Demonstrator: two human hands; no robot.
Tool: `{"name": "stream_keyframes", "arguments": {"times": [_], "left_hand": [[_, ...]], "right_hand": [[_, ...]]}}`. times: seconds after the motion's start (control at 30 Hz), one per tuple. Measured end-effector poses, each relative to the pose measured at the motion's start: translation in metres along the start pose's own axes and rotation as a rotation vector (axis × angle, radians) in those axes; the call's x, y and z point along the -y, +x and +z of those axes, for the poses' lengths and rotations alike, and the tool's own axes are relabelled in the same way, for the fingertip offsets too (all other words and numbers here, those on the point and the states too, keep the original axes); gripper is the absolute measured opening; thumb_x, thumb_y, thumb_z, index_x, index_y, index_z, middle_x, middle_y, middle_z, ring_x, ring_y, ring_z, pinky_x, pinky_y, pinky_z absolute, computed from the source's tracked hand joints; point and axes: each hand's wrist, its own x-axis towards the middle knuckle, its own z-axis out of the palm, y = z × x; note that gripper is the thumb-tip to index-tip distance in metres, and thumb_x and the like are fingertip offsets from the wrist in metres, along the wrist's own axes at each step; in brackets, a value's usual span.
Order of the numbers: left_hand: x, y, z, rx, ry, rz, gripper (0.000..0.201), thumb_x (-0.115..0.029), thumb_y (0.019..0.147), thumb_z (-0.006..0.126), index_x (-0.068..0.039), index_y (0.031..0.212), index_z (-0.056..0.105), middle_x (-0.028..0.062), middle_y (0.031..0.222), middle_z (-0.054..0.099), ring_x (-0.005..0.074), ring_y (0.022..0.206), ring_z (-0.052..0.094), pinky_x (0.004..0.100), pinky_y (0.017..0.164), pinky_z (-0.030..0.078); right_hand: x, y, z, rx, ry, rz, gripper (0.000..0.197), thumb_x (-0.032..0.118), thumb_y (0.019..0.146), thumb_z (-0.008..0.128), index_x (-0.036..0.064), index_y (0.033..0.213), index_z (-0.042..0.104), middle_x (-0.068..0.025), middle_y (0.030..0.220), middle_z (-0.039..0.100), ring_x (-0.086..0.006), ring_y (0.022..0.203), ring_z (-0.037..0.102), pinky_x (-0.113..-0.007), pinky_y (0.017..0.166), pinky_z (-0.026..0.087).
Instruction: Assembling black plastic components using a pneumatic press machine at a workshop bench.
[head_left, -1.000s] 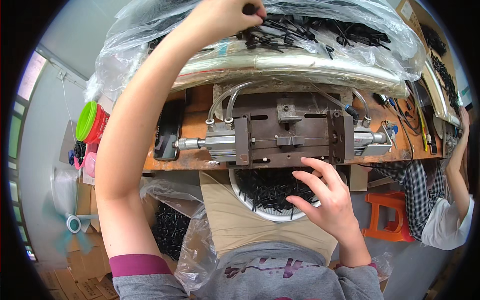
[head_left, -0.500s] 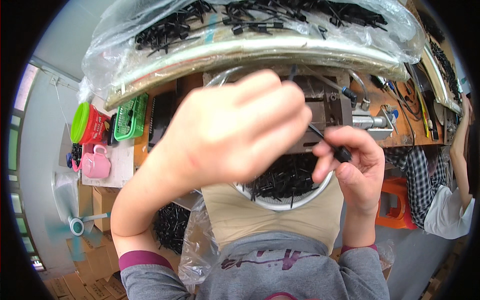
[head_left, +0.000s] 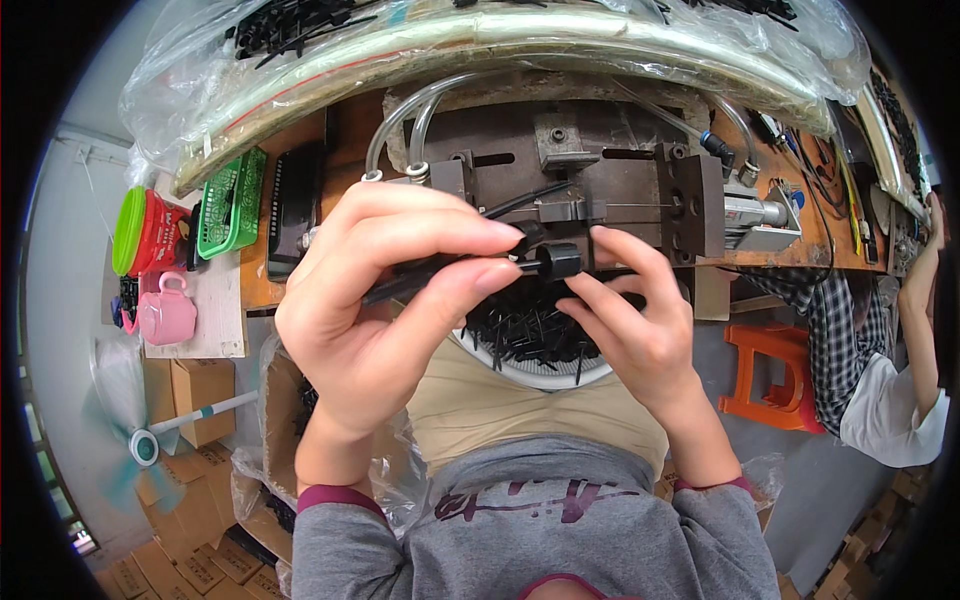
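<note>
My left hand (head_left: 365,300) is closed around several thin black plastic stems. Its thumb and index finger pinch one black plastic part with a short round cap (head_left: 562,261) at its right end; a second capped end shows just above it. My right hand (head_left: 640,325) is beside that cap with its fingers apart and bent, their tips close to it. Whether they touch it I cannot tell. Below the hands, a white round basket (head_left: 550,382) on my lap holds many similar black parts (head_left: 535,335). Directly beyond the hands is a dark metal fixture (head_left: 620,215) with a small clamp block.
A plastic-wrapped bar (head_left: 480,45) spans the back, with black parts behind it. To the left are a green basket (head_left: 232,205), a red tub (head_left: 165,235), a pink mug (head_left: 168,312) and a fan (head_left: 145,447). An orange stool (head_left: 770,375) and another person (head_left: 895,410) are at right.
My left hand has drawn back left and turned, exposing the capped parts in its pinch. My right hand has moved left toward the cap, no longer gripping the black part it held.
</note>
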Motion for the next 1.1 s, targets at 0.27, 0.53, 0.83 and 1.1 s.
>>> {"name": "stream_keyframes", "arguments": {"times": [0.27, 0.53, 0.83, 1.1], "left_hand": [[0.004, -0.024, 0.007, -0.164, -0.191, -0.206, 0.013, -0.005, 0.093, 0.07, 0.003, 0.102, 0.065, 0.0154, 0.103, 0.06, 0.01, 0.075, 0.056, 0.0188, 0.048, 0.045], [-0.005, -0.029, 0.014, -0.248, -0.191, -0.277, 0.021, 0.009, 0.077, 0.079, 0.001, 0.096, 0.073, 0.0127, 0.097, 0.07, 0.0158, 0.08, 0.066, 0.0247, 0.062, 0.052], [-0.006, -0.026, 0.029, 0.03, -0.08, -0.091, 0.018, 0.0, 0.074, 0.083, -0.002, 0.088, 0.072, 0.0119, 0.089, 0.072, 0.0199, 0.081, 0.066, 0.0308, 0.072, 0.05], [0.006, -0.036, 0.014, -0.179, -0.1, -0.153, 0.026, -0.012, 0.094, 0.069, 0.005, 0.114, 0.065, 0.0208, 0.116, 0.062, 0.0133, 0.075, 0.06, 0.0251, 0.065, 0.051]], "right_hand": [[-0.006, 0.012, 0.01, 0.102, -0.214, -0.087, 0.024, 0.004, 0.069, 0.068, -0.0035, 0.093, 0.067, -0.0195, 0.116, 0.067, -0.0214, 0.078, 0.068, -0.031, 0.064, 0.056], [0.001, 0.022, -0.002, 0.19, -0.272, -0.066, 0.028, 0.008, 0.069, 0.074, 0.0006, 0.095, 0.069, -0.0134, 0.113, 0.069, -0.0202, 0.074, 0.068, -0.029, 0.063, 0.054], [0.011, 0.011, -0.036, 0.227, 1.459, 0.619, 0.042, -0.012, 0.074, 0.081, -0.0131, 0.114, 0.068, -0.0222, 0.107, 0.07, -0.0297, 0.09, 0.075, -0.033, 0.075, 0.064], [-0.003, 0.005, -0.031, 0.018, 0.354, 0.194, 0.034, 0.004, 0.063, 0.09, 0.0012, 0.093, 0.075, -0.0143, 0.114, 0.071, -0.0236, 0.096, 0.071, -0.031, 0.079, 0.059]]}}
